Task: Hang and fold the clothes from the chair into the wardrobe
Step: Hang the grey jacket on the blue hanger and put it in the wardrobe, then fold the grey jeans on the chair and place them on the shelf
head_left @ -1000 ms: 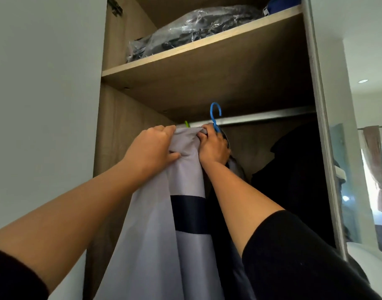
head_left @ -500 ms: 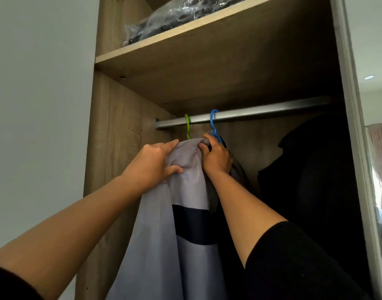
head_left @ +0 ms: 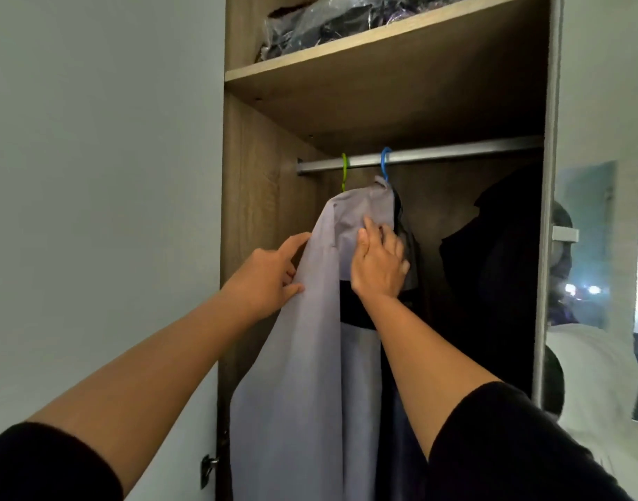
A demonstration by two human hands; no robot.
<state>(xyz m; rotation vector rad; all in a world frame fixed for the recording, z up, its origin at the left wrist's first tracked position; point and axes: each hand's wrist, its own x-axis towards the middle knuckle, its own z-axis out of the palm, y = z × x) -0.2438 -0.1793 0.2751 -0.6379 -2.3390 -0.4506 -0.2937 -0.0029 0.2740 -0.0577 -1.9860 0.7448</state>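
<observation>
A light grey shirt (head_left: 310,356) with a dark band hangs from a blue hanger (head_left: 385,164) hooked over the metal rail (head_left: 454,153) in the wardrobe. My left hand (head_left: 270,273) pinches the shirt's left shoulder edge with thumb and fingers, its index finger pointing up along the fabric. My right hand (head_left: 379,262) lies with straight fingers against the upper front of the shirt, just below the collar. A green hanger (head_left: 344,171) hooks onto the rail just left of the blue one; its body is hidden behind the shirt.
Dark garments (head_left: 498,265) hang to the right on the same rail. A clear plastic bag of clothes (head_left: 328,23) lies on the wooden shelf (head_left: 346,52) above. The pale open door (head_left: 93,175) stands at left, a mirrored panel (head_left: 585,247) at right.
Both hands have dropped from the hanger's neck to the shirt's shoulders. The blue hook now sits over the rail and the shirt hangs by itself.
</observation>
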